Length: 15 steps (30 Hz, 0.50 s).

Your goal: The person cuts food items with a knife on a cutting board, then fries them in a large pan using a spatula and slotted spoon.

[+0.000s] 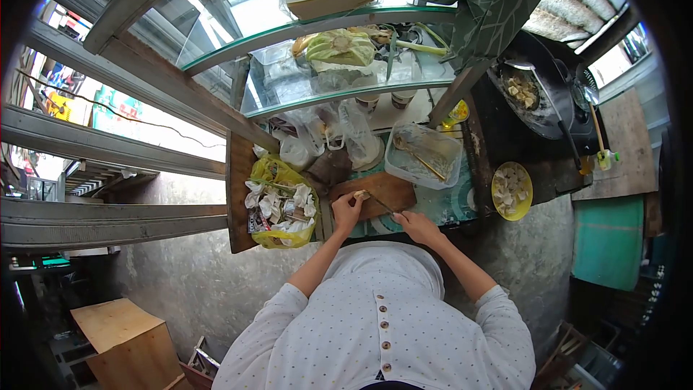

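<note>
My left hand (346, 212) rests on the wooden cutting board (393, 186) and pins a small pale piece of food (361, 194) at the board's left end. My right hand (413, 225) grips a knife (382, 206) whose blade points up-left, with its tip touching the food. Both forearms, in white dotted sleeves, reach forward from my body over the counter's front edge.
A yellow bag of paper scraps (280, 206) lies left of the board. Behind it stand plastic bags (346, 134) and a clear tub with utensils (422, 154). At the right are a yellow bowl of food pieces (512, 189) and a dark wok (530, 90). Glass shelves (325, 94) hang overhead.
</note>
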Available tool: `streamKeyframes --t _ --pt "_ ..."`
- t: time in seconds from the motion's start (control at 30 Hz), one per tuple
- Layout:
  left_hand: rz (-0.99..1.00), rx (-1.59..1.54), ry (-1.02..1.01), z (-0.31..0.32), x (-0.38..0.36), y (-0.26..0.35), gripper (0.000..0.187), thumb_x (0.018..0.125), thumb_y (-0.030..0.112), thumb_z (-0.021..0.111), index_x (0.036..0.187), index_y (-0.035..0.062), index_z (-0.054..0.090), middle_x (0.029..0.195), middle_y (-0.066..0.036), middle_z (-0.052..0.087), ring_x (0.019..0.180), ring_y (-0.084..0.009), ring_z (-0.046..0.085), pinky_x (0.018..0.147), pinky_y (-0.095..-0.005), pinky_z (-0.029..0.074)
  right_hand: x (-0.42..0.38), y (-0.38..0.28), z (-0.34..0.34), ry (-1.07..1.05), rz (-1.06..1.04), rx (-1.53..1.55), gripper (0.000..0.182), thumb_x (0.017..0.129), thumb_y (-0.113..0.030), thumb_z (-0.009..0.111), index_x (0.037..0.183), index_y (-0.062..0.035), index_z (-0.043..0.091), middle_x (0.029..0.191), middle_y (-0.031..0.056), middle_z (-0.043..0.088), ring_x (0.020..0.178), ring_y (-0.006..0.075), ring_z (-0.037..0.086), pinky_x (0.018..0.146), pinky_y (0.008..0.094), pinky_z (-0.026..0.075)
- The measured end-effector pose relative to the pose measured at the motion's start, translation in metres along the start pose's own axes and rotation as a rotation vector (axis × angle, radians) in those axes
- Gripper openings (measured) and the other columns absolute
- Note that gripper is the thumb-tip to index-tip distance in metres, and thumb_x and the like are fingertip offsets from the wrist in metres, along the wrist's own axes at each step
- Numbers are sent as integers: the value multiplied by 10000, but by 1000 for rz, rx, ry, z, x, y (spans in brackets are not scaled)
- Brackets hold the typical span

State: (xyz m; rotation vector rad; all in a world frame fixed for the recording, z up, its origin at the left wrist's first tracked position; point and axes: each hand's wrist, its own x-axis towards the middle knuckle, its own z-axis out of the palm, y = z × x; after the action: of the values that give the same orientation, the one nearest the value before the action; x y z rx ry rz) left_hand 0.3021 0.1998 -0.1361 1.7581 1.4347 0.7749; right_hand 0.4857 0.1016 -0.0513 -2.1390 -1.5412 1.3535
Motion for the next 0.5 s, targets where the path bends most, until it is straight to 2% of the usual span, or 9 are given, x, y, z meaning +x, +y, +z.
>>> streamKeyframes --t 0.2,0.27,0.47,0.5 --pt "5 5 -2 0 -1 -2 303 745 222 663 936 -13 657 635 -157 620 533 -202 591 542 -322 450 14 8 11 -4 -37 -4 492 913 -448 303 956 -37 570 933 219 602 909 420 545 765 489 426" --pt "32 36 15 3 0 -5 307 742 222 665 939 -14 655 644 -160 622 552 -209 598 548 -323 451 3 17 10 29 -18 21 465 911 -438 322 944 -50 575 909 226 601 886 429 543 746 493 424" --pt "-47 -58 6 -1 -2 4 299 733 220 668 917 -15 659 693 -173 625 606 -253 600 596 -329 459 -9 32 7 92 34 -24 423 904 -424 363 900 -58 575 829 223 604 828 427 552 700 493 421" --pt "-1 -1 -14 -3 -1 2 303 732 223 670 933 -3 652 750 -166 616 635 -264 597 613 -331 460 -10 32 6 97 33 -23 423 904 -424 363 900 -58 575 829 223 604 828 427 552 700 493 421"
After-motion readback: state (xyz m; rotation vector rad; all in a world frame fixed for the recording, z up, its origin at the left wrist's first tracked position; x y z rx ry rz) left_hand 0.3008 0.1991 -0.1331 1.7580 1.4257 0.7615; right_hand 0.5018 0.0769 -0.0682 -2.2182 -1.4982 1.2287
